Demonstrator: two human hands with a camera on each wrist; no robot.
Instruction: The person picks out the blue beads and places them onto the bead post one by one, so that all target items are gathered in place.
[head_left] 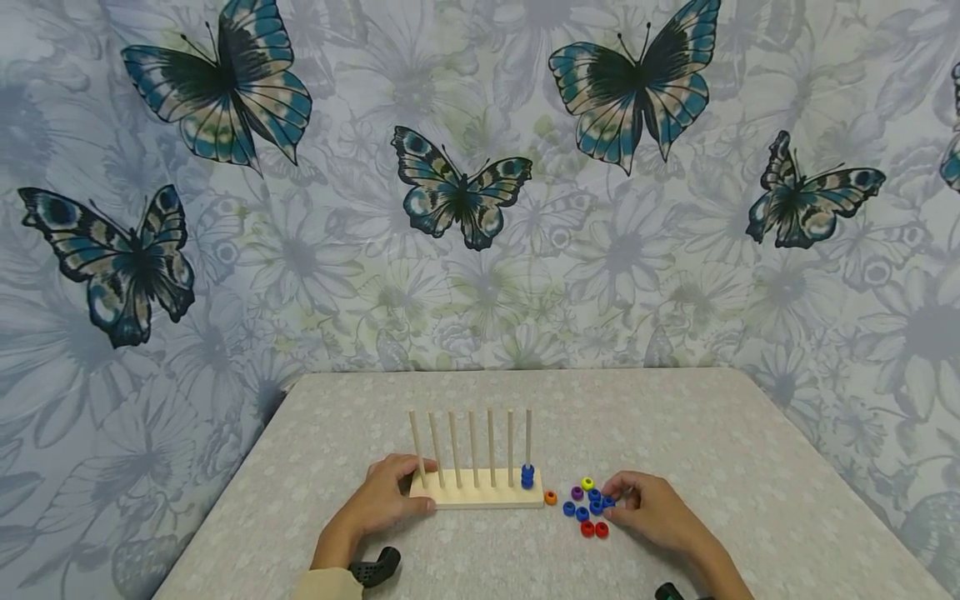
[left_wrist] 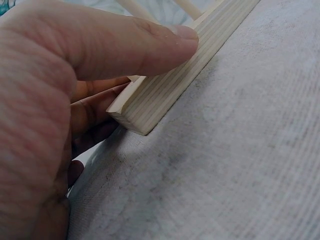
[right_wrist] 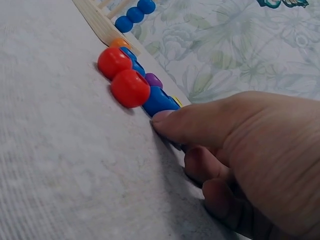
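Observation:
A wooden base (head_left: 477, 500) with several upright pegs stands on the table; three blue beads (right_wrist: 135, 14) are stacked on its rightmost peg. My left hand (head_left: 382, 498) grips the left end of this base, its thumb along the front side of the wood (left_wrist: 175, 75) and its other fingers behind. At the bead group to the right, my right hand (head_left: 656, 510) has thumb and forefinger at a blue bead (head_left: 609, 501), pinching it. In the right wrist view, the hand (right_wrist: 250, 155) largely hides that bead.
Loose on the table (head_left: 480, 558) are several blue beads (head_left: 582, 514), two red ones (right_wrist: 130, 88), a purple bead (head_left: 577, 492), a yellow bead (head_left: 587, 483) and an orange bead (head_left: 551, 497) beside the base's right end. A butterfly-patterned wall (head_left: 480, 308) rises behind the table.

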